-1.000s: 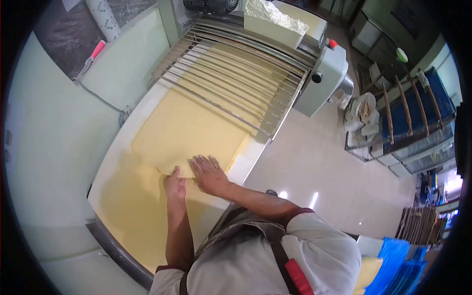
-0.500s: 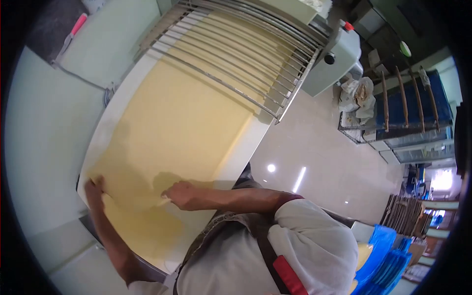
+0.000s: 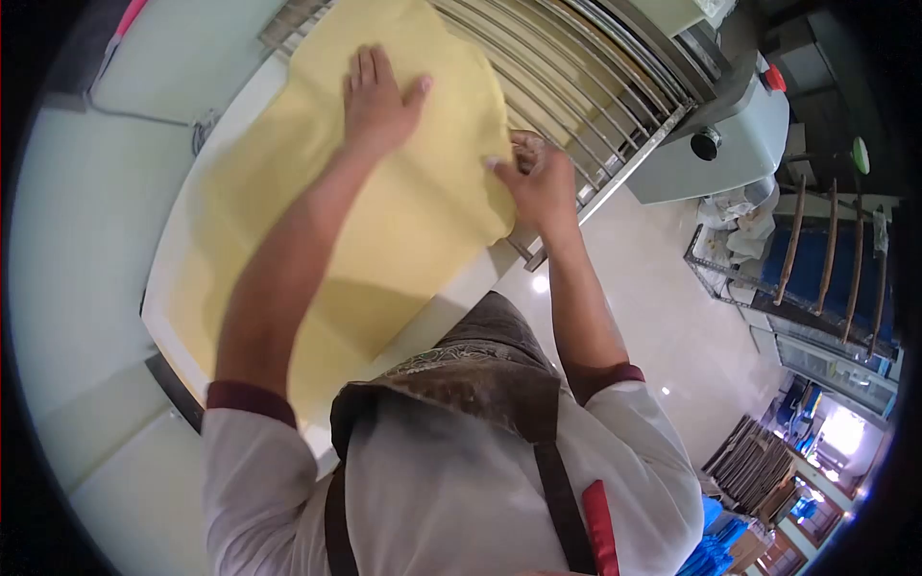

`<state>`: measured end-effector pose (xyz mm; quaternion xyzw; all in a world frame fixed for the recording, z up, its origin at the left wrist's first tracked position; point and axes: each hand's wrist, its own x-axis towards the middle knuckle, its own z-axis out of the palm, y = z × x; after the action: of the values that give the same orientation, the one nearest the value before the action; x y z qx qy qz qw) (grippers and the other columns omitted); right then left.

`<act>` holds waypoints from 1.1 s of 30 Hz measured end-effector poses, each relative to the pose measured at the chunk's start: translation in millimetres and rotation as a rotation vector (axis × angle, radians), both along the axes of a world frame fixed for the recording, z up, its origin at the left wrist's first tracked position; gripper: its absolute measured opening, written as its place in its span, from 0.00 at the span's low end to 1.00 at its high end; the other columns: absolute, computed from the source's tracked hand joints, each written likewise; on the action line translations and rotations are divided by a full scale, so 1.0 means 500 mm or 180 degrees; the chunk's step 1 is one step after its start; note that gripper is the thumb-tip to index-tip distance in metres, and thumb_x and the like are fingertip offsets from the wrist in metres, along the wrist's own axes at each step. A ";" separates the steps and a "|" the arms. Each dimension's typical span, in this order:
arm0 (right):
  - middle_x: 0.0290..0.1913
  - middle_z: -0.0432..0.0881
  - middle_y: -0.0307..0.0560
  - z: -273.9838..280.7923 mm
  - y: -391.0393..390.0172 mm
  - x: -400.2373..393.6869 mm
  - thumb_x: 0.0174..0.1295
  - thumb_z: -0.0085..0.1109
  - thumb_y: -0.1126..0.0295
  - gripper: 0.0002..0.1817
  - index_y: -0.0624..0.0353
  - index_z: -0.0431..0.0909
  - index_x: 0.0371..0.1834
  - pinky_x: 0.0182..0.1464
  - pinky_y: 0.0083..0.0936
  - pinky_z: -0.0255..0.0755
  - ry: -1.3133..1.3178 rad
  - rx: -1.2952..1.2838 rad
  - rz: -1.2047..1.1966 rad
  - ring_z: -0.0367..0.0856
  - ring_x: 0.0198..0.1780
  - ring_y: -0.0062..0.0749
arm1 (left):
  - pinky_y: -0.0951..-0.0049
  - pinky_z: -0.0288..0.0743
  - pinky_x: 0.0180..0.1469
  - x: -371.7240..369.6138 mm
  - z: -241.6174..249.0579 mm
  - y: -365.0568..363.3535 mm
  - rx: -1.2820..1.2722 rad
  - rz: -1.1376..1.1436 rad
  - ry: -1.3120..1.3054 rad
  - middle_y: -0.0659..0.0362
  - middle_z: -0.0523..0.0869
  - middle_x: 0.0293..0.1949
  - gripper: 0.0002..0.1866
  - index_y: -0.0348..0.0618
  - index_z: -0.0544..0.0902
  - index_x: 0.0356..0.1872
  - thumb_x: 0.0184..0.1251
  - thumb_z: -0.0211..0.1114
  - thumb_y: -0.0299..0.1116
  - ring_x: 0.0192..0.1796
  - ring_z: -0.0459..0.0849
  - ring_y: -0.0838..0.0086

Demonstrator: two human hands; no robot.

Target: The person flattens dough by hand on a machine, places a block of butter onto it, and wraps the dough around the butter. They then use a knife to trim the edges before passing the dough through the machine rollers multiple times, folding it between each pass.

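A wide, pale yellow dough sheet (image 3: 432, 182) lies along the white belt, its far part folded up over the metal bar guard (image 3: 615, 134). My left hand (image 3: 376, 108) rests flat on top of the sheet, fingers stretched out and thumb apart. At the sheet's right edge, my right hand (image 3: 543, 182) has its fingers and thumb closed on the dough beside the bars. More of the dough lies flat on the belt below my left forearm.
A grey machine housing (image 3: 715, 134) with a red button (image 3: 773, 77) stands at the right. Beyond it are a rack with wooden rolling rods (image 3: 824, 245) and stacked cardboard (image 3: 749, 456). A pink-handled tool (image 3: 130, 17) hangs at upper left.
Both hands have moved from the near end of the belt to the bar guard. The dough's near end has been carried forward and laid over the bars.
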<state>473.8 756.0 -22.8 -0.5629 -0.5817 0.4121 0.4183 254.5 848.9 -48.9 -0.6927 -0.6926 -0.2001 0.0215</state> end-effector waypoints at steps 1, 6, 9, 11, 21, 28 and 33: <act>0.32 0.85 0.59 0.008 0.003 0.001 0.53 0.68 0.73 0.22 0.65 0.76 0.52 0.36 0.32 0.77 -0.0106 -0.0043 -0.0022 0.86 0.33 0.43 | 0.53 0.42 0.75 0.010 0.000 0.002 -0.0026 -0.0004 -0.0060 0.41 0.52 0.73 0.43 0.32 0.50 0.72 0.70 0.49 0.57 0.76 0.47 0.54; 0.34 0.84 0.61 0.053 -0.011 -0.010 0.54 0.67 0.73 0.34 0.59 0.62 0.64 0.40 0.38 0.77 -0.0350 -0.0233 0.0201 0.85 0.37 0.52 | 0.53 0.36 0.75 0.003 0.000 -0.032 -0.0044 -0.0048 -0.0274 0.42 0.48 0.75 0.40 0.33 0.49 0.73 0.71 0.49 0.53 0.77 0.44 0.53; 0.38 0.84 0.58 0.058 -0.014 -0.005 0.54 0.67 0.73 0.37 0.58 0.59 0.66 0.42 0.38 0.78 -0.0432 -0.0305 0.0416 0.85 0.38 0.52 | 0.52 0.35 0.75 -0.014 -0.002 -0.048 -0.0092 0.0007 -0.0455 0.42 0.47 0.75 0.40 0.33 0.47 0.73 0.72 0.49 0.51 0.77 0.43 0.53; 0.40 0.84 0.57 0.065 -0.018 0.005 0.53 0.68 0.73 0.37 0.59 0.59 0.67 0.43 0.36 0.79 -0.0311 -0.0279 0.0411 0.85 0.39 0.48 | 0.52 0.35 0.75 -0.027 -0.008 -0.063 -0.0105 0.0049 -0.0517 0.42 0.46 0.75 0.39 0.33 0.46 0.73 0.73 0.48 0.50 0.77 0.43 0.52; 0.62 0.72 0.53 0.222 0.047 0.397 0.62 0.60 0.74 0.27 0.63 0.67 0.65 0.57 0.31 0.73 -0.1309 0.2178 -0.1328 0.73 0.62 0.36 | 0.52 0.37 0.75 -0.154 -0.067 -0.198 -0.0662 0.0619 0.0204 0.46 0.49 0.75 0.39 0.35 0.48 0.73 0.72 0.46 0.53 0.77 0.45 0.58; 0.62 0.72 0.56 0.272 0.202 0.564 0.66 0.56 0.62 0.29 0.65 0.63 0.67 0.65 0.33 0.61 -0.2879 0.1668 -0.1037 0.70 0.64 0.44 | 0.53 0.36 0.76 -0.323 -0.046 -0.399 -0.0873 0.0753 0.0150 0.50 0.49 0.76 0.39 0.39 0.50 0.74 0.71 0.47 0.53 0.78 0.46 0.61; 0.63 0.71 0.56 0.203 0.339 0.708 0.72 0.47 0.56 0.28 0.59 0.61 0.69 0.64 0.33 0.63 -0.2754 0.1546 -0.1037 0.69 0.65 0.43 | 0.53 0.37 0.75 -0.501 -0.044 -0.594 -0.1064 0.1367 0.0170 0.49 0.50 0.75 0.37 0.42 0.50 0.74 0.72 0.48 0.52 0.77 0.46 0.59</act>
<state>827.5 925.8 78.7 -0.6516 -0.6851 -0.0754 0.3169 4.1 551.8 -70.7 -0.5288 -0.8463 -0.0555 -0.0329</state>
